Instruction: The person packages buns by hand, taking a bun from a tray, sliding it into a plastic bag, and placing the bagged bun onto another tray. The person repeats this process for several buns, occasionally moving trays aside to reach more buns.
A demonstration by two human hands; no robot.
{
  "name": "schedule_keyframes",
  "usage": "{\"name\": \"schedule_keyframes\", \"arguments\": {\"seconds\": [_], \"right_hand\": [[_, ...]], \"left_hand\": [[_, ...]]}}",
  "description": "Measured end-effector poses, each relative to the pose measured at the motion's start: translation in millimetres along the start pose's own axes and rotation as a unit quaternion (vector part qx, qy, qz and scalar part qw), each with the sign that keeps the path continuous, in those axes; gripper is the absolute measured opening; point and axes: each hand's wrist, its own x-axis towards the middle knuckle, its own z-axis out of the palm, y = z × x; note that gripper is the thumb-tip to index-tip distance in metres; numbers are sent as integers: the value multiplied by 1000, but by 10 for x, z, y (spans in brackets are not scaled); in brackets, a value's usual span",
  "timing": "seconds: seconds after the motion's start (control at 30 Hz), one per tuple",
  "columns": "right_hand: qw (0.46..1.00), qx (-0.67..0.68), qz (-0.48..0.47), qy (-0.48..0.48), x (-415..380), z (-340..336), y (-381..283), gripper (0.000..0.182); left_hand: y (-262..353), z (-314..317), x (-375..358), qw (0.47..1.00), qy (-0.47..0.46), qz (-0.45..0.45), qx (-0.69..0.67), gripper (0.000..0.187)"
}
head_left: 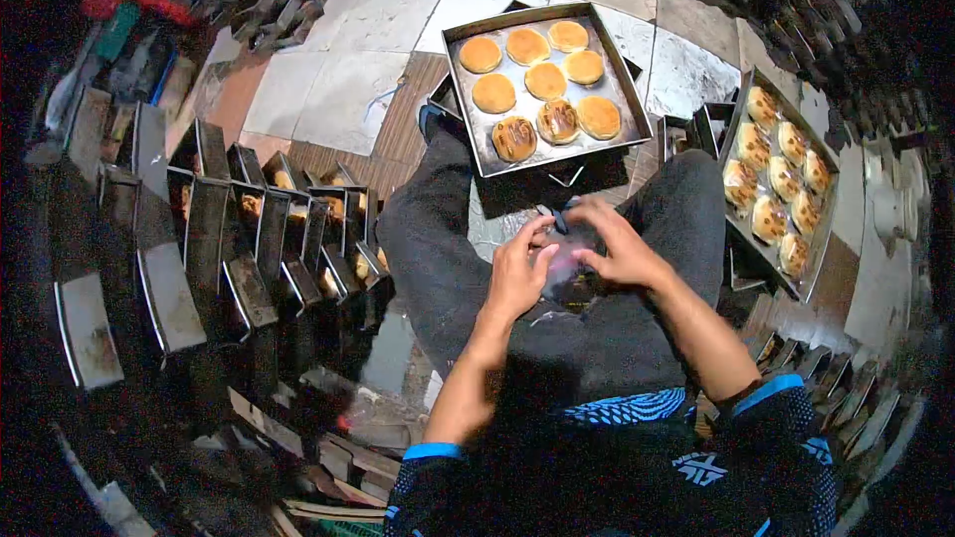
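My left hand point(520, 268) and my right hand point(617, 247) are close together above my lap, fingers bent. Between them is a thin clear plastic piece point(569, 268), blurred, with a small dark item point(557, 223) at the fingertips. What exactly each hand grips is too blurred to tell. Just beyond my hands a square metal tray point(484, 162) bears several round golden buns point(545, 81). The two buns nearest its front left have dark brown marks on top, like the bun point(513, 138) near the corner.
To the right, a second tray point(808, 283) bears several buns in clear wrapping point(769, 219). Stacked metal trays point(249, 290) with baked goods inside stand at the left. More trays line the upper edges. Tiled floor point(348, 89) lies beyond my legs.
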Motion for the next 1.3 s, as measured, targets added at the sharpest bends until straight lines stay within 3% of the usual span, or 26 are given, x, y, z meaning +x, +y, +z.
{"name": "schedule_keyframes", "arguments": {"seconds": [0.07, 0.1, 0.2, 0.27, 0.3, 0.33, 0.4, 0.47, 0.53, 0.57, 0.6, 0.63, 0.67, 0.73, 0.77, 0.83, 0.87, 0.9, 0.97, 1.0, 1.1, 1.13, 1.2, 1.23, 1.3], "right_hand": [[995, 64, 21, -70, -11, -40, 185, 25], [969, 78, 108, -209, -14, -164, 249, 23], [970, 48, 115, -206, -45, -164, 137, 18], [985, 35, 68, -154, -35, -143, 71, 11], [999, 30, 22, -33, -16, -179, 73, 9], [995, 24, -24, 90, 27, -236, 24, 8], [978, 26, 34, 204, 128, -388, -90, 6], [989, 63, 29, 131, 212, -541, -82, 8], [991, 98, 70, -54, 200, -516, 104, 24], [985, 81, 115, -96, 144, -417, 268, 31], [976, 63, 158, -139, 53, -282, 452, 39], [982, -41, 104, -153, 17, -198, 422, 47], [965, -34, 104, -236, 22, -241, 440, 44], [935, 93, 186, -288, 73, -313, 320, 36], [935, 90, 183, -289, 52, -306, 341, 36], [974, 39, 80, -209, -24, -260, 334, 22], [974, 42, 79, -210, -55, -245, 289, 22], [987, 19, 79, -141, -68, -204, 242, 17], [998, 3, 55, -10, -20, -175, 46, 10], [999, 6, 48, -7, -3, -185, -10, 10], [980, 64, 105, 159, 11, -257, -122, 12], [966, 94, 158, 181, 15, -329, -175, 17], [933, 271, 143, 191, 33, -407, -218, 26], [955, 238, 91, 150, 27, -450, -252, 28], [991, 114, -8, 71, 67, -557, -329, 27]], "left_hand": [[8, 61, -52, 999, 11, 29, 41, 28], [2, 92, -67, 997, 25, 34, 72, 27], [59, 89, -58, 991, 49, 8, 128, 29], [224, 37, -43, 997, 50, -43, 27, 40], [158, 19, -32, 998, 22, -51, -17, 54], [104, 4, -29, 998, 17, -52, -17, 54], [11, -52, 3, 984, 3, 115, 133, 61], [-20, -191, 70, 989, -104, 54, 86, 63], [87, -68, 86, 997, -58, -41, -27, 60], [55, -8, 117, 997, -61, -45, -31, 60], [13, 42, 157, 997, -51, -56, 17, 61], [-27, 67, 181, 995, -39, -65, 66, 62], [-97, 69, 167, 995, -37, -69, 64, 62], [-178, 43, 131, 977, -39, 33, 208, 62], [-172, 5, 101, 981, -47, 42, 183, 53], [-154, -42, 63, 983, -73, 40, 162, 50], [-146, -71, 17, 984, -103, 32, 140, 46], [-142, -110, -1, 979, -116, 17, 169, 45], [74, -118, -64, 983, -29, 51, 176, 47], [165, -126, -60, 980, 18, 63, 186, 47], [43, -197, -30, 967, -13, 84, 242, 36], [22, -205, -23, 966, -14, 88, 244, 36], [-32, -230, -47, 996, 87, 29, -20, 25], [109, -255, -74, 991, 116, 5, -60, 16], [-49, -307, -79, 984, 127, 16, -126, 21]]}}
